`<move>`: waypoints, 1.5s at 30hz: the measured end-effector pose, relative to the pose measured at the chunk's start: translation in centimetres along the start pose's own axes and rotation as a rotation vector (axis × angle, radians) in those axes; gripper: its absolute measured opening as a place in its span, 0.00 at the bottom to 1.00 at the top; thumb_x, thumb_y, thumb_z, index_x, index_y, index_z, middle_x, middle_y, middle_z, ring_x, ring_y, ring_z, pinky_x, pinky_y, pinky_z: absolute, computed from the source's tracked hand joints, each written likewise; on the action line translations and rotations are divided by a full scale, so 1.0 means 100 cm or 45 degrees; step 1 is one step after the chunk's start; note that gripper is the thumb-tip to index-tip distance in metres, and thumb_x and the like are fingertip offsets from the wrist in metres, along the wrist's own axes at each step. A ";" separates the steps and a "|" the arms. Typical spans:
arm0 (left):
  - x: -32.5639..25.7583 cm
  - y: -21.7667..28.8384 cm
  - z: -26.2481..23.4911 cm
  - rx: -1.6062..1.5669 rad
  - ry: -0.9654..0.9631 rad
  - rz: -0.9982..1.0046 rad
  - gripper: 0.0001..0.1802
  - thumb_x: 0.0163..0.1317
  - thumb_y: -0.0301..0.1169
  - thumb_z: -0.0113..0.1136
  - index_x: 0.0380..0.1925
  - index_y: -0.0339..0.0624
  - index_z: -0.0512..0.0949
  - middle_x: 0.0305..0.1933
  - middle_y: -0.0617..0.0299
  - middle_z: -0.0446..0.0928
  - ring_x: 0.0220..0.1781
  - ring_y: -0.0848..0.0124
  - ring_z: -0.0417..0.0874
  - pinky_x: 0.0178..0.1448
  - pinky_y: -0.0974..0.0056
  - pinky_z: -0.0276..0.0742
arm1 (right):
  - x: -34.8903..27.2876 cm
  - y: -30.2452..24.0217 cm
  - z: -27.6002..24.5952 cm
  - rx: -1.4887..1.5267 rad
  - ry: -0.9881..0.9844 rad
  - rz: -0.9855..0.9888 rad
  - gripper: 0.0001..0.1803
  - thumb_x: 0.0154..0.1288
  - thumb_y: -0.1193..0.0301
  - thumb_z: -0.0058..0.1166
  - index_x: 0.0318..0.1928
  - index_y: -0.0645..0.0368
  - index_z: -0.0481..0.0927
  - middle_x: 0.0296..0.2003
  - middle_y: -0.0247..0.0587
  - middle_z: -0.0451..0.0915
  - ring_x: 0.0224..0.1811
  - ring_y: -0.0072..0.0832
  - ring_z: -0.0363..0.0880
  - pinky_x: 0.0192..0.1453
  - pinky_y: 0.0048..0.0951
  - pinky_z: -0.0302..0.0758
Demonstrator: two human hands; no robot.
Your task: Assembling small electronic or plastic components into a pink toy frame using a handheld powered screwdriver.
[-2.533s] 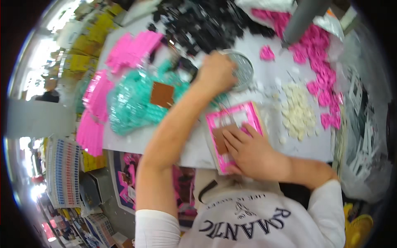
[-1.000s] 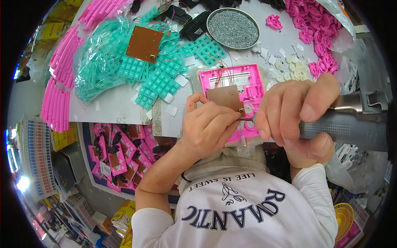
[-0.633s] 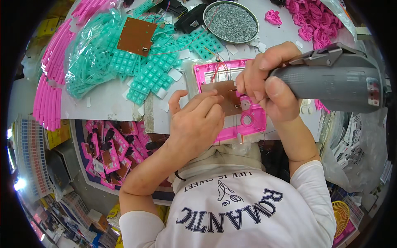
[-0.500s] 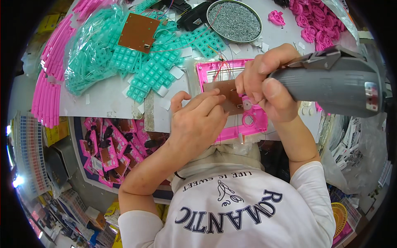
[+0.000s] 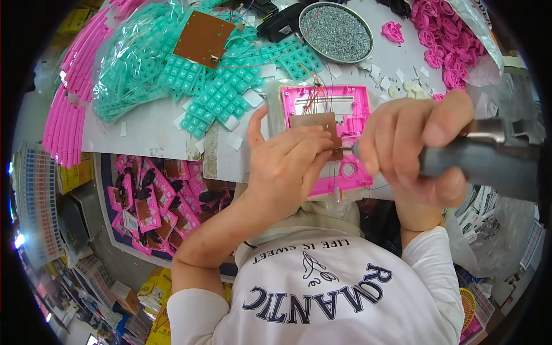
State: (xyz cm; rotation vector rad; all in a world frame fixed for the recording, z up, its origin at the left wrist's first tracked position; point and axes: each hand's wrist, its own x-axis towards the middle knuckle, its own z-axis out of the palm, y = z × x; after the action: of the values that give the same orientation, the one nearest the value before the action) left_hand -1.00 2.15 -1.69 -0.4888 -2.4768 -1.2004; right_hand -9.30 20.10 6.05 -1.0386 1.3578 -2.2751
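On my feed, left hand (image 5: 287, 164): little finger raised, other fingers together on the board (image 5: 315, 119), inside the pink case (image 5: 361, 109); can't tell if pinching. Bit (image 5: 348, 149) at board's right edge, just beside the fingertips. Right hand (image 5: 405, 138) fingers wrapped around the driver (image 5: 489, 169).

This is an assembly workshop, shown by heaped green keypads (image 5: 221, 95), massed screws (image 5: 336, 33) and piled pink casings (image 5: 163, 191).
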 end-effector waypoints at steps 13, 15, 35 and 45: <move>0.099 -0.042 -0.011 0.004 -0.162 0.300 0.10 0.54 0.35 0.70 0.36 0.46 0.85 0.35 0.63 0.86 0.44 0.59 0.86 0.61 0.44 0.71 | -0.007 0.003 -0.003 -0.035 0.140 0.008 0.18 0.72 0.58 0.60 0.51 0.52 0.70 0.19 0.27 0.71 0.19 0.20 0.67 0.33 0.30 0.78; 0.148 -0.073 0.005 0.357 -0.116 0.079 0.09 0.57 0.36 0.68 0.34 0.45 0.84 0.35 0.64 0.84 0.44 0.60 0.83 0.55 0.48 0.69 | -0.003 0.016 0.006 -0.005 0.164 0.028 0.19 0.71 0.60 0.61 0.51 0.55 0.69 0.20 0.28 0.70 0.21 0.20 0.67 0.35 0.31 0.78; 0.078 -0.035 -0.024 0.291 -0.082 0.156 0.06 0.59 0.34 0.64 0.29 0.46 0.84 0.32 0.62 0.83 0.41 0.60 0.83 0.51 0.52 0.68 | -0.027 0.026 0.031 -0.334 -0.073 0.194 0.14 0.70 0.68 0.62 0.41 0.54 0.67 0.21 0.36 0.74 0.21 0.27 0.73 0.34 0.36 0.80; -0.016 -0.013 -0.019 -0.133 -0.069 -0.060 0.08 0.50 0.26 0.74 0.30 0.51 0.85 0.34 0.72 0.84 0.42 0.69 0.81 0.54 0.51 0.57 | -0.005 0.007 0.025 -0.050 -0.072 0.063 0.20 0.72 0.52 0.62 0.50 0.49 0.70 0.20 0.26 0.73 0.17 0.19 0.70 0.27 0.27 0.78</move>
State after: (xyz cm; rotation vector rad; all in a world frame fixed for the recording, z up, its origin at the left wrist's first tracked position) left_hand 0.13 -0.33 -2.21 -0.5001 -2.4930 -1.3578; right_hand -7.22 18.46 5.97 -1.0612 1.3949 -2.1752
